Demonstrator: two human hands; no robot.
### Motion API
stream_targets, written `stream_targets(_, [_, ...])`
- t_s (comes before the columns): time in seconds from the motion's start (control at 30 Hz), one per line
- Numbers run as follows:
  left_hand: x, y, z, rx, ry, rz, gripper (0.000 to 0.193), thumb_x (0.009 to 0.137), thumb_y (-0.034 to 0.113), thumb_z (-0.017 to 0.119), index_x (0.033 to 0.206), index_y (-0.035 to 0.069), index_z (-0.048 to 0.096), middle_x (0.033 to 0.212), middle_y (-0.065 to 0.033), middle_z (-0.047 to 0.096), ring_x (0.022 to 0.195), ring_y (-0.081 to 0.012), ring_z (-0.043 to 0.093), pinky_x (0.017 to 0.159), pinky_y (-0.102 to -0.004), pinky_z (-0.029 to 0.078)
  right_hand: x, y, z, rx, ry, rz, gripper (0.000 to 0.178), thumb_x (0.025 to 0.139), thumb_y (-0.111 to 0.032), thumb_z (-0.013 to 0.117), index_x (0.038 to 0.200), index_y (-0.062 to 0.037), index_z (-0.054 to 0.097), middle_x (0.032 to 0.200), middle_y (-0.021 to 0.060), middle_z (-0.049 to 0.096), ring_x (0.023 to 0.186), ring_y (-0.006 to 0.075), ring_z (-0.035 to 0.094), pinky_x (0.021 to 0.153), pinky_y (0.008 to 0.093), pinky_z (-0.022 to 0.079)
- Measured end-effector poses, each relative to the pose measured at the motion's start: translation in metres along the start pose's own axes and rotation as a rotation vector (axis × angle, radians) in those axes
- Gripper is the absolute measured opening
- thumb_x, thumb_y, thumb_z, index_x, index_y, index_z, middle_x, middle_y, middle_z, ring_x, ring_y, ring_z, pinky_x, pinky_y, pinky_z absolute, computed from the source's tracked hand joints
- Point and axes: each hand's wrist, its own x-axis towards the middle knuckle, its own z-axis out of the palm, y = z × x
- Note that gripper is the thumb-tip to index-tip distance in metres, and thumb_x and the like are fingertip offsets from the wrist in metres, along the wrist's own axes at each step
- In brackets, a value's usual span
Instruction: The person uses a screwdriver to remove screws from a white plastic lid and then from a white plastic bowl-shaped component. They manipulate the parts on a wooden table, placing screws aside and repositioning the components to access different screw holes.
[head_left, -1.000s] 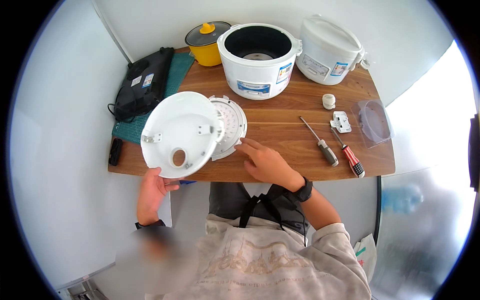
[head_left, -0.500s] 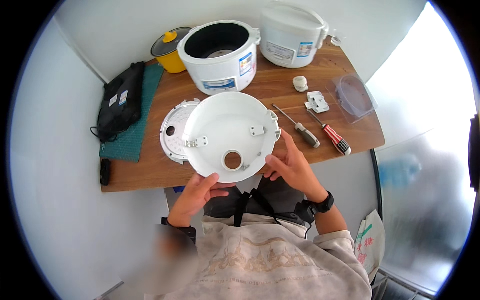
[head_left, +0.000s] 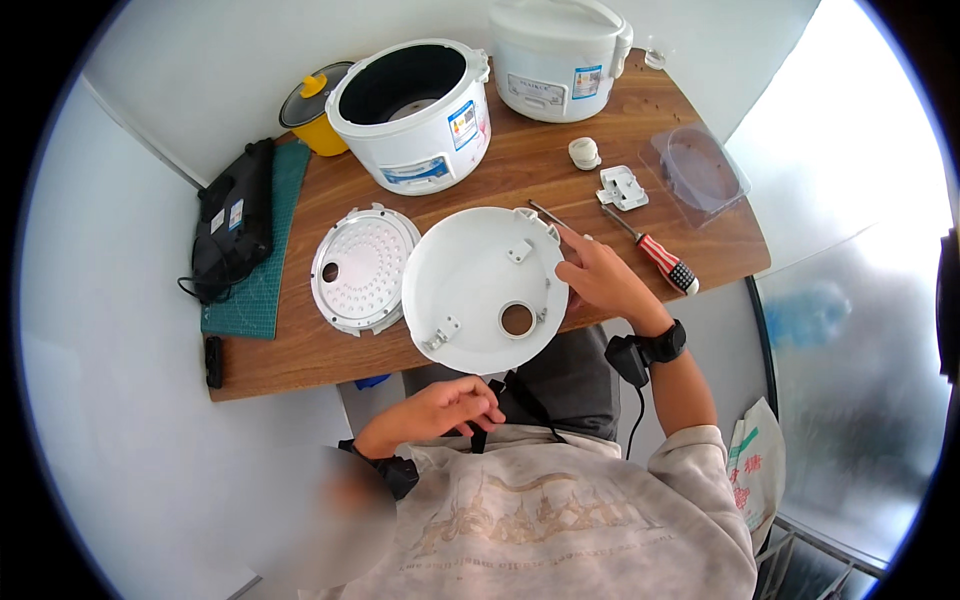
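A round white rice cooker lid shell (head_left: 470, 260), hollow side up, rests tilted at the table's front edge. It has a round hole low on the right and metal brackets inside. My right hand (head_left: 605, 272) is closed on its right rim beside the hinge, thumb on the inner side, other fingers partly hidden. Off the shell, my left hand (head_left: 450, 408) hovers in front of it over my lap, fingers loosely bent and apart, holding nothing. To the shell's left lies a perforated metal inner lid plate (head_left: 370, 265), partly tucked under or against the shell's edge.
An open white rice cooker (head_left: 410, 125), a closed one (head_left: 560, 60) and a yellow pot (head_left: 318, 130) stand at the back. Right side: a red-handled screwdriver (head_left: 665, 262), another mostly behind my hand, a white plastic part (head_left: 622, 188), a cap (head_left: 584, 153), a clear plastic lid (head_left: 700, 175). A black bag (head_left: 235, 220) lies left.
My left hand has let go of the shell's lower rim and drawn back. The shell has turned counterclockwise and shifted right, uncovering more of the metal plate. My right hand has moved up the rim.
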Motion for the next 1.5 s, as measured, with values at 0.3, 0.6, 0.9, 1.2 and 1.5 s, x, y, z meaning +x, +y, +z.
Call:
stream_targets(0.3, [-0.038, 0.054, -0.042, 0.189, 0.232, 0.345, 0.026, 0.103, 0.028, 0.054, 0.111, 0.005, 0.063, 0.106, -0.005, 0.069, 0.094, -0.012, 0.065, 0.079, -0.0267, 0.053, 0.029, 0.003, -0.017, -0.244, -0.086, -0.062, 0.066, 0.088, -0.008, 0.051, 0.152, -0.0068, 0.037, 0.079, 0.0163, 0.068, 0.059, 0.0217, 0.065, 0.058, 0.0332, 0.055])
stream_targets(0.6, [0.052, 0.09, -0.133, 0.502, 0.681, 0.552, 0.025, 0.101, 0.023, 0.057, 0.117, 0.004, 0.059, 0.112, -0.0084, 0.062, 0.106, -0.014, 0.057, 0.09, -0.0295, 0.048, 0.055, -0.024, -0.027, -0.454, -0.026, -0.118, 0.038, 0.089, -0.017, 0.056, 0.125, -0.0161, 0.068, 0.091, 0.0185, 0.071, 0.072, 0.0347, 0.067, 0.07, 0.0408, 0.054])
stream_targets(0.9, [0.094, 0.094, -0.14, 0.17, 0.273, 0.374, 0.045, 0.098, 0.024, 0.059, 0.137, 0.003, 0.052, 0.128, -0.0115, 0.06, 0.116, -0.0171, 0.056, 0.1, -0.0295, 0.044, 0.059, -0.019, -0.015, -0.48, 0.074, -0.114, 0.034, 0.09, -0.013, 0.058, 0.122, -0.0132, 0.07, 0.087, 0.0168, 0.072, 0.077, 0.0343, 0.068, 0.073, 0.0403, 0.054])
stream_targets(1.2, [0.102, 0.077, -0.136, -0.036, 0.284, 0.353, 0.045, 0.094, 0.011, 0.052, 0.137, 0.002, 0.049, 0.128, -0.0112, 0.058, 0.112, -0.0171, 0.058, 0.095, -0.0303, 0.048, 0.033, -0.034, -0.005, -0.777, 0.235, -0.297, 0.024, 0.09, -0.011, 0.063, 0.114, -0.0085, 0.065, 0.103, 0.0119, 0.067, 0.087, 0.0314, 0.067, 0.075, 0.0406, 0.053])
stream_targets(1.5, [0.11, 0.065, -0.122, -0.135, 0.299, 0.351, 0.045, 0.094, 0.016, 0.055, 0.135, 0.001, 0.048, 0.127, -0.0138, 0.059, 0.111, -0.0201, 0.06, 0.093, -0.0322, 0.049, 0.028, -0.024, 0.005, -1.058, 0.038, -0.291, 0.018, 0.082, -0.003, 0.061, 0.1, -0.0026, 0.06, 0.093, 0.0145, 0.059, 0.078, 0.0345, 0.067, 0.069, 0.0433, 0.054])
